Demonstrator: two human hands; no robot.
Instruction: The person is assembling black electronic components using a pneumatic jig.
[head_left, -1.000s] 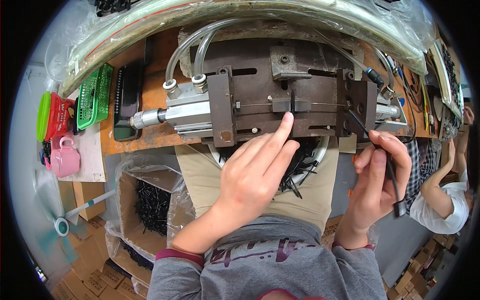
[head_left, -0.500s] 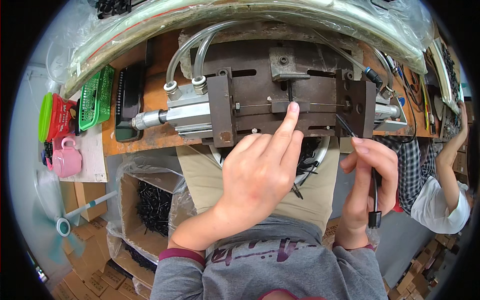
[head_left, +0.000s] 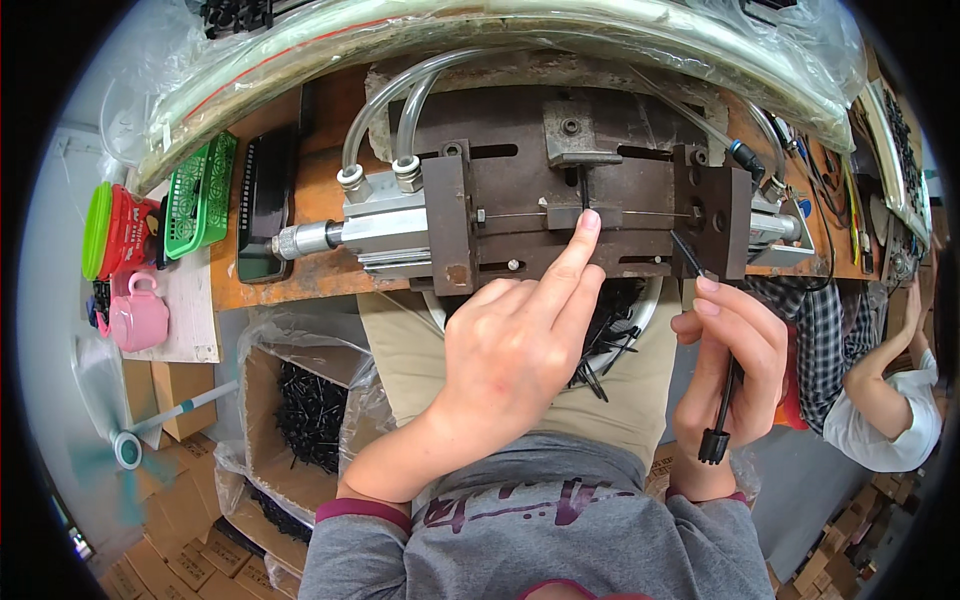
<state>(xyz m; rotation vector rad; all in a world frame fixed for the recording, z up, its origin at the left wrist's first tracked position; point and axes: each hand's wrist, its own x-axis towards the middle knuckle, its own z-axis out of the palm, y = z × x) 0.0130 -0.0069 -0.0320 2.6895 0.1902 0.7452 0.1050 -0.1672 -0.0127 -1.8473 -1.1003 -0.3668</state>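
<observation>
My left hand (head_left: pixel 515 350) has its index finger stretched out, the tip on the lower end of a thin black rod (head_left: pixel 584 185) at the middle of a dark metal fixture (head_left: pixel 510 178). That rod lies across a small block (head_left: pixel 607 218), below a metal bracket (head_left: pixel 570 140). Its other fingers are partly bent, holding nothing visible. My right hand (head_left: pixel 745 335) is closed round thin black plastic rods or one long rod (head_left: pixel 722 405); the palm hides the middle. A slim tip (head_left: pixel 687 253) points up at the fixture's right block, and a thicker ribbed end (head_left: pixel 714 446) hangs below.
Pneumatic cylinders (head_left: pixel 385 235) with clear hoses flank the fixture. On my lap sits a round container (head_left: pixel 650 305) of black pieces. A lined carton (head_left: pixel 290 470) of similar parts stands lower left. Left: a green basket (head_left: pixel 200 205), pink cup (head_left: pixel 138 318). Another person (head_left: pixel 885 405) sits right.
The ribbed end in my right hand has swung slightly left and now faces more toward me. My left index finger stays on the rod. The person at right has moved an arm.
</observation>
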